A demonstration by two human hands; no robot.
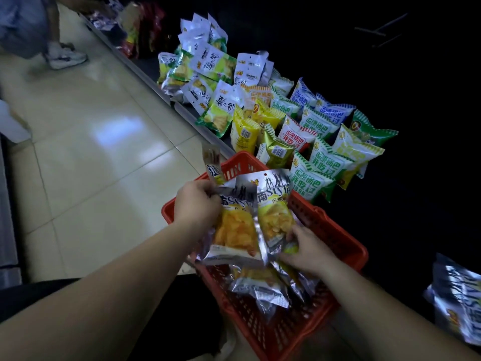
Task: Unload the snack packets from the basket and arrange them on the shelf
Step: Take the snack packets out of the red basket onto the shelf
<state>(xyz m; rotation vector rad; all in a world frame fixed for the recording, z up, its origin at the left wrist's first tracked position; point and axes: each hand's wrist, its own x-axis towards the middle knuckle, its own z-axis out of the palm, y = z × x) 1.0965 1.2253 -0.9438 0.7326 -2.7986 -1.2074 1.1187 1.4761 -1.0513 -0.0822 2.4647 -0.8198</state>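
Two silvery foil snack packets (234,230) with orange chips printed on the front are lifted just above the left side of the red plastic mesh basket (346,246). The left hand (197,204) has its fingers curled round their top seams. There might be a third packet poking up out of that grip, but it's too blurry to call. The right hand (307,248) pinches the bottom corner of the rear packet, over the middle of the basket. More of the same silver packets (260,285) lie in the bottom of the basket.

My take: square the bunch into one neat stack before it goes anywhere, and keep hold of the seams, not the puffy middles, since chips crush easily. The dark shop shelf (187,113) runs past the basket's far corner. The green-and-white striped packets (322,160) crowd the front edge there, with yellow foil packets (244,131) just behind them. So I'd aim for the bare stretch toward the shelf's right end, near the silver pile (458,295) that looks like the same kind. Set them fronts out and upright.
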